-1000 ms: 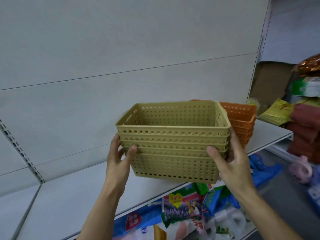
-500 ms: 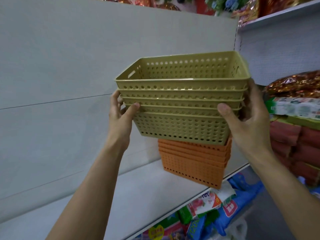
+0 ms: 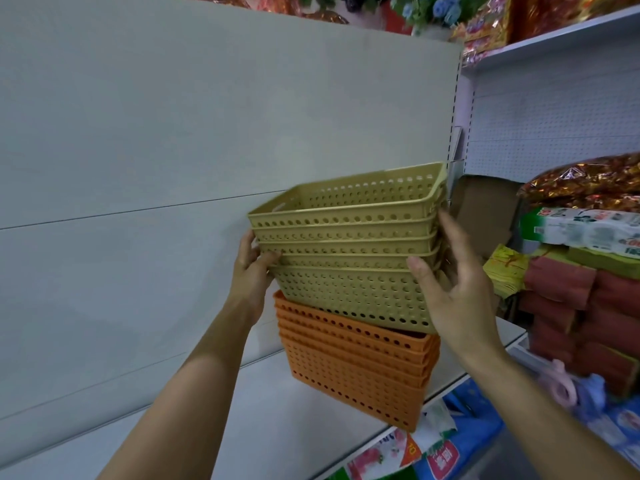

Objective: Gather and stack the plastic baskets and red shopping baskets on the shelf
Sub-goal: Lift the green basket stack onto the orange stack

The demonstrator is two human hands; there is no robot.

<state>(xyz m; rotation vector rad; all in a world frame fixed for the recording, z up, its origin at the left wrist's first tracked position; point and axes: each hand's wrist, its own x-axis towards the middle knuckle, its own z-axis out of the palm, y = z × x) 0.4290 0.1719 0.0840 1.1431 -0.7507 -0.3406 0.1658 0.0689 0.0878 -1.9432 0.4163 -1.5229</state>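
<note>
From the head camera, the nested stack of tan baskets (image 3: 349, 251) now sits lower than it did half a second ago: then it hung clear above the orange baskets (image 3: 356, 368) with the orange rims showing beneath its base, and now its bottom has dropped into the mouth of the topmost orange basket, tilted so that its right end rides higher than its left. A second ago the tan stack was held out in front of the orange one, which stood behind it to the right on the shelf (image 3: 277, 410); the orange stack stands on the same grey shelf board now, near its front edge, directly beneath the tan stack. The left hand (image 3: 251, 275) grips the left end of the tan baskets, thumb pressed across the lower rims on the near face and fingers wrapped behind the end wall, forearm rising steeply from the lower left. The right hand (image 3: 453, 289) grasps the right end, thumb laid against the near corner and fingers spread upward along the end wall, its palm cupped but looser than before; whether every finger touches the plastic cannot be told. To the right, packaged goods (image 3: 588, 233) are stacked in the neighbouring bay, and colourful bags (image 3: 440, 455) lie on the level below the shelf.
</note>
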